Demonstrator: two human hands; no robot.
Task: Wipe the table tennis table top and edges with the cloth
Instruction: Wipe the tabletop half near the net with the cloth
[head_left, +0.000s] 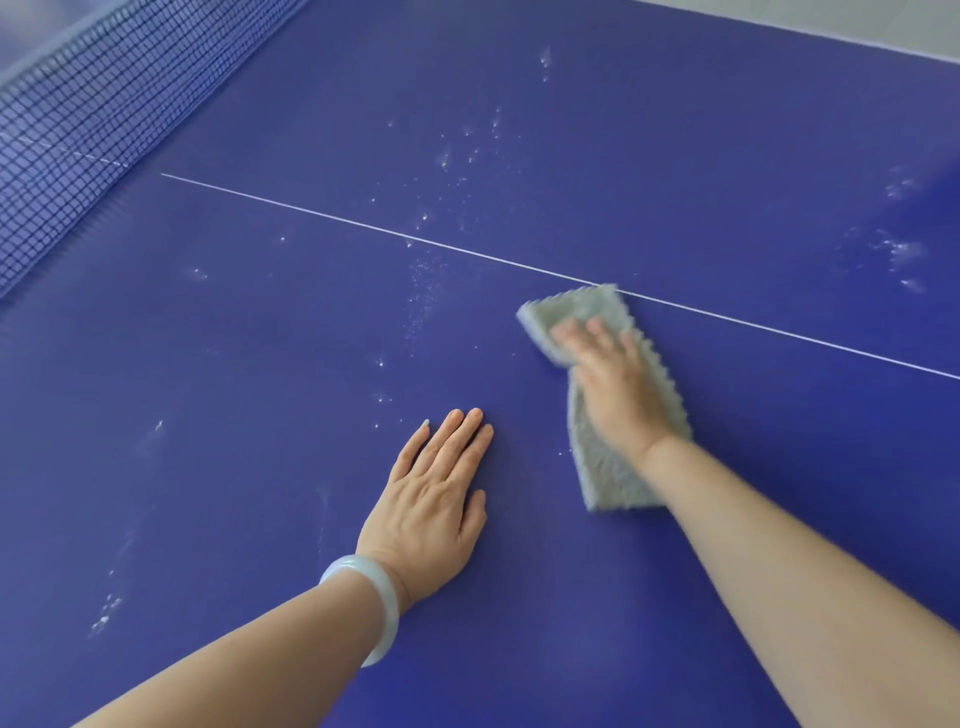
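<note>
The fingers (597, 332) of the right hand (623, 384) lie stretched and slightly apart, flat on the grey cloth (605, 475), which sits on the table top (234, 389) with its far corner on the white centre line (363, 229). As they only press and pinch nothing, the loose tail under the wrist could bunch or slip free in a quick stroke. The left hand (434, 504), fingers straight and together, braces flat nearby and could smear dust if it slides, while short strokes would likely miss the white specks (447, 156) beyond the line.
</note>
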